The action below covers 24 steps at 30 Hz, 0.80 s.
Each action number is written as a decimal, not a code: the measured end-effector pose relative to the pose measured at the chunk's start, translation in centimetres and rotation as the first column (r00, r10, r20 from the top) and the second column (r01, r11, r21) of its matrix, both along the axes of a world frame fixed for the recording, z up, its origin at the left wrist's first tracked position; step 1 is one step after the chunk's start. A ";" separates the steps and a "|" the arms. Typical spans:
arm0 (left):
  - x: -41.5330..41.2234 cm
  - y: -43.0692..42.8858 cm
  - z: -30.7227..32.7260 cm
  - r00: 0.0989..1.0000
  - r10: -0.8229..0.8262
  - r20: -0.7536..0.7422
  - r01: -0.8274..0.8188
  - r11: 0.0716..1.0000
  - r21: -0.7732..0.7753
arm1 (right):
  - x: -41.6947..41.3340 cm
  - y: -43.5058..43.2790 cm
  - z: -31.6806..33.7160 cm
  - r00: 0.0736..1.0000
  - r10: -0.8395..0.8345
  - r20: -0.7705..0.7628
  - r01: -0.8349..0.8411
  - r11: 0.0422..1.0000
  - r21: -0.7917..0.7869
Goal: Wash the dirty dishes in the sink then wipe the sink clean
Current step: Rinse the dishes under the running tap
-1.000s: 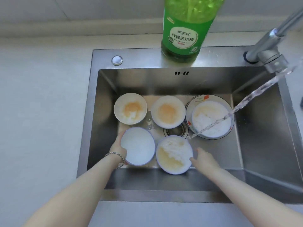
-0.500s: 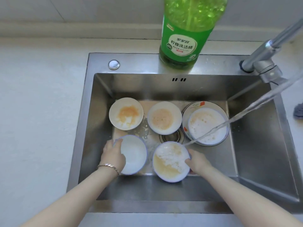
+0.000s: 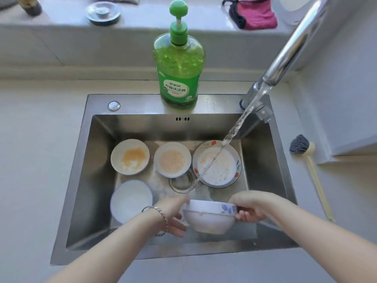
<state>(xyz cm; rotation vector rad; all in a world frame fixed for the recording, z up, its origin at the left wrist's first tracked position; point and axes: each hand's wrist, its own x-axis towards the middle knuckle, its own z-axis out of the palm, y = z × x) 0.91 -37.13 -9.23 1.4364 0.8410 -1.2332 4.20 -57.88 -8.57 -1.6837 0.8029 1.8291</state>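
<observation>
Both hands hold a white bowl with a blue flower (image 3: pixel 210 217), lifted and tilted away from me above the front of the steel sink (image 3: pixel 81 180). My left hand (image 3: pixel 173 215) grips its left side; my right hand (image 3: pixel 251 207) grips its right rim. Water from the tap (image 3: pixel 285 56) streams down past the bowl's far edge. On the sink floor sit a white bowl (image 3: pixel 130 199) at front left, two small dishes with orange residue (image 3: pixel 130 156) (image 3: pixel 172 159), and a soapy bowl in a patterned plate (image 3: pixel 217 163).
A green pump bottle of dish soap (image 3: pixel 179 64) stands on the sink's back ledge. A dish brush (image 3: pixel 306 152) lies on the counter to the right. A sink strainer lid (image 3: pixel 103 13) and a pink cloth (image 3: pixel 255 14) rest on the back shelf.
My left hand has left the front-left bowl and joined the right on the dirty bowl. That bowl has been lifted off the sink floor and tipped. The camera view has pulled back.
</observation>
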 end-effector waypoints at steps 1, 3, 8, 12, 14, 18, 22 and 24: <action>0.1 -0.4 0.6 0.999 0.026 -0.043 -0.029 0.998 -0.055 | 0.0 -0.3 0.9 0.998 -0.049 0.048 0.049 0.999 0.008; 0.4 -1.4 2.2 0.991 0.107 -0.075 -0.116 0.984 -0.134 | -0.3 -0.7 3.3 0.956 -0.148 0.253 0.147 0.989 0.024; 1.1 -2.5 4.7 0.918 0.324 0.227 -0.287 0.941 -0.180 | -1.5 -0.5 7.4 0.720 -0.163 0.675 0.137 0.986 0.092; 1.4 -2.1 6.6 0.826 0.316 0.467 -0.238 0.946 -0.219 | -3.9 0.1 8.4 0.185 0.319 0.930 -0.222 0.935 -0.277; 1.5 -1.8 7.1 0.796 0.256 0.548 -0.187 0.966 -0.180 | -4.0 0.7 8.4 0.064 0.428 0.901 -0.504 0.793 -0.341; 1.5 -2.2 7.7 0.807 0.199 0.555 -0.119 0.977 -0.178 | -2.0 3.3 7.2 0.262 0.507 0.821 -0.702 0.684 -0.198; 2.0 -2.2 8.4 0.809 0.223 0.544 -0.124 0.969 -0.213 | -2.3 4.6 7.2 0.226 0.256 0.940 -0.754 0.657 0.002; 2.3 -1.4 8.7 0.809 0.204 0.551 -0.114 0.974 -0.193 | -2.5 2.5 6.7 0.031 0.362 0.932 -0.824 0.537 -0.181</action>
